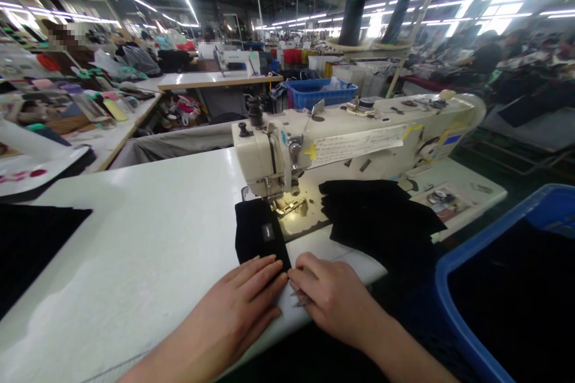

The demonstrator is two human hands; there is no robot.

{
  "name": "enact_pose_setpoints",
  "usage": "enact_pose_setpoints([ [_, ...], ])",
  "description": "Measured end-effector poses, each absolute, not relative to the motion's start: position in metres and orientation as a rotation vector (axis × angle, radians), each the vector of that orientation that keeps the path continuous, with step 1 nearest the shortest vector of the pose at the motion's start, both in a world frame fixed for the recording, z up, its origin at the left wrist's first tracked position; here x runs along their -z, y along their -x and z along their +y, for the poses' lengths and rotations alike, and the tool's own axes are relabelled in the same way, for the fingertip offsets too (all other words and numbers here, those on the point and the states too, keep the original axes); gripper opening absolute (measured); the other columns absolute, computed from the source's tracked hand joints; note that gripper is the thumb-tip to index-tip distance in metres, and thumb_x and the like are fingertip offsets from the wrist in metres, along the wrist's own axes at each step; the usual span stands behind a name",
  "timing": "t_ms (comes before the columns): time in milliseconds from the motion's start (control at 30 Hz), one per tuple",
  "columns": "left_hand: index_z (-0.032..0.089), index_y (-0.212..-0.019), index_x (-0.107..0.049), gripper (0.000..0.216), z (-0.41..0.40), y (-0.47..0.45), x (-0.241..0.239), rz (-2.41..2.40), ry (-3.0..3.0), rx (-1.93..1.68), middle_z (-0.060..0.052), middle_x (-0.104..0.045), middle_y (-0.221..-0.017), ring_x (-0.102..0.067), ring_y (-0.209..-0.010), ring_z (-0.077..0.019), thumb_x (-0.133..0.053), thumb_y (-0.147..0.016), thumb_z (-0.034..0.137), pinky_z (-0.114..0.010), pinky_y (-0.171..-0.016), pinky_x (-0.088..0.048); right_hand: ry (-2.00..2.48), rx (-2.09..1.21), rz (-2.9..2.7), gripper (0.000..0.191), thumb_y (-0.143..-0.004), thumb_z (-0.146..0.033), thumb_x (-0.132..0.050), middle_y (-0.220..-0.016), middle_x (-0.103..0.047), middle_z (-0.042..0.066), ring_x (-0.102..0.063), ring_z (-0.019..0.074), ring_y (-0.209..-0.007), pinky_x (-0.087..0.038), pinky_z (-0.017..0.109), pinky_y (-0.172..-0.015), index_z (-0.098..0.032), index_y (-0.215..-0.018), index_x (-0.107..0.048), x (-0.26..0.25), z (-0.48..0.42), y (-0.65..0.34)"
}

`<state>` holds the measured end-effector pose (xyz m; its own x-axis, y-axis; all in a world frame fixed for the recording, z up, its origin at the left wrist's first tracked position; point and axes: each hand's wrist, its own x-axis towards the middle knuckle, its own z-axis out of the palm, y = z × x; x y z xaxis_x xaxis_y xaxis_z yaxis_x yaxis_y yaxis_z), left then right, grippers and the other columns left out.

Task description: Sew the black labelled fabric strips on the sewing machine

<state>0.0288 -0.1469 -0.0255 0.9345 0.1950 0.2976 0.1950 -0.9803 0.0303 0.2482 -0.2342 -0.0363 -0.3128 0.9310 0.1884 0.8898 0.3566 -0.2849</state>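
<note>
A narrow black fabric piece (251, 230) with a small dark label (268, 232) lies on the white table, its far end at the needle area of a cream sewing machine (287, 149). My left hand (240, 299) rests flat on the near end of this piece, fingers stretched out together. At the piece's near right corner my right hand (332, 296) is closed, thumb and forefinger pinching the edge. Below those fingers shows a small shiny metal object (299, 298), mostly hidden in the hand; its kind cannot be made out.
Several black fabric pieces (381, 215) lie stacked right of the needle. More black cloth (31, 239) is at the table's left edge. A blue basket (453, 251) holding dark cloth stands at the right. Behind the machine are another blue basket (321, 93) and thread cones (351, 21).
</note>
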Motion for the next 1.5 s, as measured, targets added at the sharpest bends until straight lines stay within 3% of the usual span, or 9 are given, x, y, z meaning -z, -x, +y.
enact_pose_setpoints([
  [733,0.016,-0.127,-0.067,0.034,-0.114,-0.035,0.029,0.351,-3.097,-0.551,-0.012,-0.068,-0.130,-0.064,-0.121,-0.0269,-0.045,-0.104,0.028,-0.043,-0.103,-0.057,1.745,-0.054,-2.269,0.008,-0.099,-0.023,-0.056,-0.094,-0.064,0.000,-0.064,0.0162,-0.071,-0.032,0.030,-0.055,-0.022,-0.099,-0.063,0.038,-0.201,-0.244],
  [967,0.018,-0.130,-0.065,0.034,-0.102,-0.036,0.026,0.379,-3.065,-0.506,-0.012,-0.067,-0.133,-0.063,-0.123,-0.0269,-0.048,-0.103,0.028,-0.043,-0.104,-0.056,1.782,-0.075,-2.278,0.013,-0.099,-0.023,-0.057,-0.098,-0.066,0.002,-0.066,0.0172,-0.071,-0.036,0.028,-0.055,-0.022,-0.110,-0.064,0.034,-0.197,-0.244],
  [1267,0.018,-0.131,-0.065,0.036,-0.085,-0.038,0.028,0.435,-3.075,-0.473,-0.012,-0.066,-0.134,-0.063,-0.123,-0.0280,-0.047,-0.104,0.030,-0.045,-0.103,-0.057,1.733,0.074,-2.033,0.021,-0.092,-0.009,-0.053,-0.091,-0.066,0.003,-0.065,0.0163,-0.070,-0.044,0.028,-0.060,-0.020,-0.105,-0.066,0.032,-0.231,-0.267],
  [1500,0.017,-0.130,-0.066,0.035,-0.074,-0.040,0.029,0.453,-3.064,-0.457,-0.013,-0.065,-0.134,-0.063,-0.123,-0.0277,-0.046,-0.104,0.030,-0.046,-0.103,-0.057,1.978,0.360,-1.810,0.023,-0.101,-0.025,-0.047,-0.105,-0.064,0.007,-0.065,0.0152,-0.067,-0.046,0.028,-0.056,-0.018,-0.110,-0.067,0.037,-0.259,-0.308],
])
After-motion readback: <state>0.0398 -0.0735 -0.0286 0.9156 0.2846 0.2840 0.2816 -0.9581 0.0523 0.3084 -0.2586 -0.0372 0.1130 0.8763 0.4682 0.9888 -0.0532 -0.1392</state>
